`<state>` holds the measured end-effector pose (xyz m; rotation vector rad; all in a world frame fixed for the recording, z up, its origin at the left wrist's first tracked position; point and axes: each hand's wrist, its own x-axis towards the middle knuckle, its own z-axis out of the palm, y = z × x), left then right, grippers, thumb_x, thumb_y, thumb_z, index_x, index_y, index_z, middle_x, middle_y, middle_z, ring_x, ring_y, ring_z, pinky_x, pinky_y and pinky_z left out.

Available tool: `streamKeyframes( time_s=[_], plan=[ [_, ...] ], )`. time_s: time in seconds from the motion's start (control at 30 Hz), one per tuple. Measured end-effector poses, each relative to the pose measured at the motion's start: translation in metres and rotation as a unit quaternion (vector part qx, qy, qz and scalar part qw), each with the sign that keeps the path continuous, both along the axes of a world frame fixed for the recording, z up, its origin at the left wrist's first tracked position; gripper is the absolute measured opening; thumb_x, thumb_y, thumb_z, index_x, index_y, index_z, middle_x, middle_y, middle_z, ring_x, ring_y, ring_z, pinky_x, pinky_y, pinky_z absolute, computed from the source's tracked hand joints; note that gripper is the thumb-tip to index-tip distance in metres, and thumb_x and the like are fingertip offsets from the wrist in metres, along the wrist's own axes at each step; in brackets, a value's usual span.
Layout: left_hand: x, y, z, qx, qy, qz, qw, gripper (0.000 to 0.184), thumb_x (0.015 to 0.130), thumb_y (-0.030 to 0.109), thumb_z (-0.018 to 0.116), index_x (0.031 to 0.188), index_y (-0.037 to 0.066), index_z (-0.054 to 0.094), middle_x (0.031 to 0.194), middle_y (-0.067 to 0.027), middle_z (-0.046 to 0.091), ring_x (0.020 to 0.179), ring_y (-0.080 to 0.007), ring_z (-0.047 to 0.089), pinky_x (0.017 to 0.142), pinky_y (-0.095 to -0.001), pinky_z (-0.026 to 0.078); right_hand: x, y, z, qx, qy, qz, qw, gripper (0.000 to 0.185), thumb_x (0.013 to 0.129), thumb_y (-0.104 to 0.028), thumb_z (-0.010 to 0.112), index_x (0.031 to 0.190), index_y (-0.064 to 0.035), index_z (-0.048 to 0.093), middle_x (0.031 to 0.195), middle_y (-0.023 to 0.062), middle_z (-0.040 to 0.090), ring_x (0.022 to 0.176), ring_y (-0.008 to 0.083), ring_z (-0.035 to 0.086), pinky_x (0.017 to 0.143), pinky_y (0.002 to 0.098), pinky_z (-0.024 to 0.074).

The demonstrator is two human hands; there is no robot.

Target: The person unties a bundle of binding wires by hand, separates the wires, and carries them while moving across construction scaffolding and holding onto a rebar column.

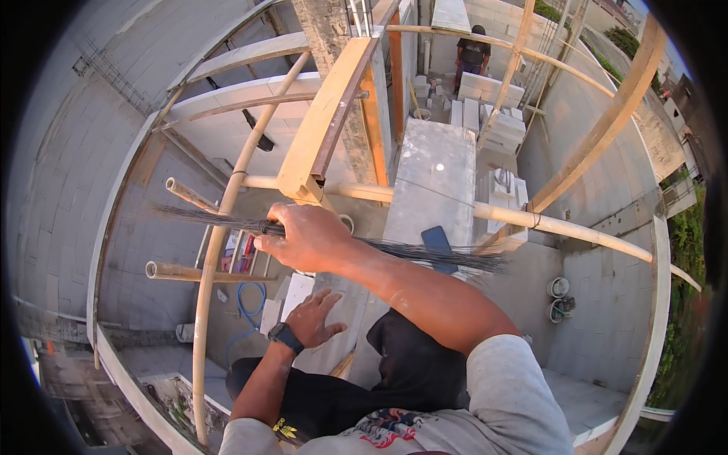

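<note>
My right hand (307, 236) is closed around a bundle of thin dark tie wire (455, 256), which stretches sideways in front of me with loose ends fanning out on both sides. Part of the bundle is hidden behind my right forearm. Lower down, my left hand (309, 320), with a dark watch (286, 338) on its wrist, has its fingers spread and holds nothing. Just beyond my right hand is the end of a wooden beam (322, 129). A horizontal bamboo pole (569, 231) runs behind the wire.
An upright bamboo pole (216, 265) stands at my left. Below are a grey board (432, 167) with a phone (438, 246) on it, stacked white blocks (504, 130), buckets (560, 288) and a blue hose (249, 303). Another person (473, 53) stands at the far end between block walls.
</note>
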<state>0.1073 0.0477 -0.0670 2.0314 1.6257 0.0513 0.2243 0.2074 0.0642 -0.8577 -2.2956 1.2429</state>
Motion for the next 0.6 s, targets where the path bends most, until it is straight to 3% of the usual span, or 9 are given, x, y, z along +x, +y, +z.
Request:
streamKeyframes(
  time_s=[0.13, 0.3, 0.6],
  plan=[
    [0.001, 0.001, -0.002, 0.005, -0.004, -0.007, 1.000, 0.070, 0.084, 0.043, 0.072, 0.138, 0.006, 0.047, 0.138, -0.0262, 0.049, 0.125, -0.0432, 0.051, 0.104, -0.0471, 0.043, 0.002, 0.000, 0.001, 0.003, -0.003, 0.008, 1.000, 0.056, 0.087, -0.042, 0.064, 0.117, 0.0050, 0.062, 0.102, 0.0232, 0.070, 0.099, 0.0354, 0.068, 0.087, 0.0435, 0.0517],
    [0.004, 0.005, 0.001, -0.068, 0.005, -0.001, 0.998, 0.069, 0.085, 0.045, 0.070, 0.137, 0.005, 0.049, 0.130, -0.0231, 0.057, 0.116, -0.0387, 0.058, 0.098, -0.0454, 0.048, 0.005, 0.001, 0.004, 0.002, -0.009, 0.012, 1.000, 0.057, 0.087, -0.043, 0.065, 0.117, 0.0047, 0.062, 0.102, 0.0231, 0.070, 0.098, 0.0352, 0.068, 0.086, 0.0434, 0.0518],
    [0.007, 0.012, -0.009, -0.050, -0.003, -0.013, 0.999, 0.065, 0.086, 0.042, 0.070, 0.135, 0.006, 0.052, 0.124, -0.0214, 0.061, 0.113, -0.0382, 0.060, 0.096, -0.0448, 0.048, 0.005, 0.002, -0.006, 0.013, 0.052, -0.007, 0.999, 0.053, 0.085, -0.041, 0.067, 0.112, 0.0043, 0.064, 0.092, 0.0208, 0.070, 0.092, 0.0344, 0.069, 0.081, 0.0433, 0.0522]
  ],
)
